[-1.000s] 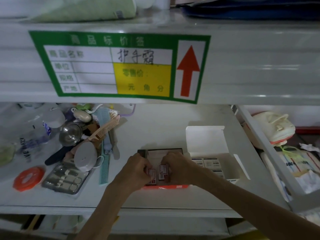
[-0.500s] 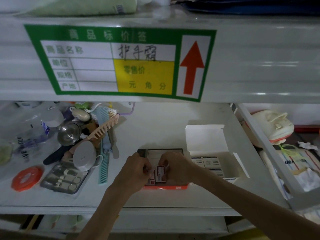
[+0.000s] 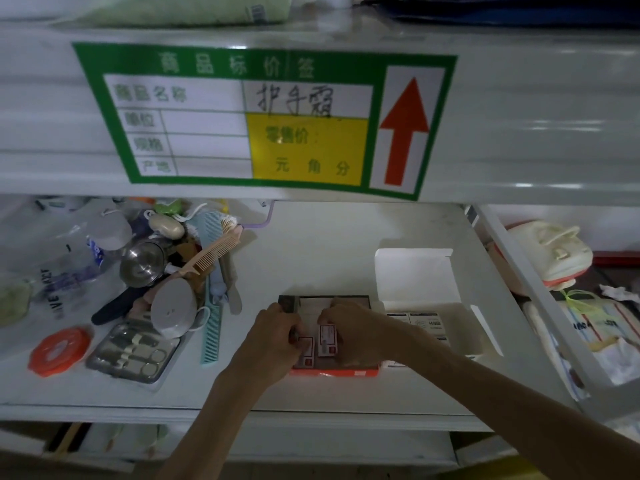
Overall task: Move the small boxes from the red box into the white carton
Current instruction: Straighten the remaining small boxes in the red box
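Shelf: white metal shelf, lower half of frame; both arms reach in from the bottom edge.
Red box: shallow open box with a red-orange front wall, centre of frame, flat on the shelf; its dark far rim shows above the hands.
Small boxes: two small white-and-red boxes stand side by side in the red box; the left one sits lower, the right one higher and just beside it.
Left hand: left hand curled over the red box's left part, fingers closed on the left small box's edge.
Right hand: right hand curled over the red box's right part, fingertips pinching the right small box.
White carton: open white cardboard carton just right of the red box, lid flap standing up behind; printed white packets already lie inside.
Left clutter: orange round lid, grey manicure kit, teal comb, steel cup, centre left.
Upper edge: green-bordered price label with red arrow, upper centre.
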Demonstrator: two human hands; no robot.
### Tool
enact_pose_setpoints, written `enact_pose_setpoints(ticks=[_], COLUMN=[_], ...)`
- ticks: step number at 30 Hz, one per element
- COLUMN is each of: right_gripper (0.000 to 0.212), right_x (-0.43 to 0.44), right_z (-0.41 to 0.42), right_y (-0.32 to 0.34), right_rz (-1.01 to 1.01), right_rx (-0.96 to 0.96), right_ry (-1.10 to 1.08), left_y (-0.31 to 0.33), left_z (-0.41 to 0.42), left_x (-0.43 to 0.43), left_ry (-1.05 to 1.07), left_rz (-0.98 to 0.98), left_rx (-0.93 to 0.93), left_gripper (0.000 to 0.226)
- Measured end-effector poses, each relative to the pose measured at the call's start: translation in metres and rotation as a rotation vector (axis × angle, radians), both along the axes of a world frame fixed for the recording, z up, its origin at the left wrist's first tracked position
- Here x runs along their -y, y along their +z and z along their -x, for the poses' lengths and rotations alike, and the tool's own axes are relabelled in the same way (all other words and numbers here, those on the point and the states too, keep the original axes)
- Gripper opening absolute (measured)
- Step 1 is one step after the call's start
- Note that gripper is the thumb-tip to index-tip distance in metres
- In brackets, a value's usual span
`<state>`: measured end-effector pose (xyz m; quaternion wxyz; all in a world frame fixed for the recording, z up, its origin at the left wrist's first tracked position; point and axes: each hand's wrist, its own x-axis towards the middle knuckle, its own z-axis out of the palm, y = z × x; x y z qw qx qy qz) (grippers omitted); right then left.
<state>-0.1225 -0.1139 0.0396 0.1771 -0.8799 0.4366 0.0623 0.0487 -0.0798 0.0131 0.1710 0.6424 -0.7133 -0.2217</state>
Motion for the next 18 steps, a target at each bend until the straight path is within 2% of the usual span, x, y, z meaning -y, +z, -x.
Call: enact_pose_setpoints(ticks=[4, 8, 18], right_gripper=[0.022, 0.036, 0.026], right_x=[0.0, 0.001, -0.001], right_z=[-0.003, 0.001, -0.004], right_y=[0.002, 0.01, -0.009], right_rz=[-0.062, -0.152, -0.08], right_rx=[-0.038, -0.008, 0.082], right_ry=[0.016, 0.009, -0.063], left_y=[-0.001, 0.001, 0.002], left_z=[-0.001, -0.001, 0.0], left_x=[-0.001, -0.001, -0.001], left_ry=[-0.005, -0.011, -0.022], left_rz=[0.005, -0.006, 0.026], left_rx=[-0.004, -0.004, 0.01], left_gripper=[0.009, 0.008, 0.013])
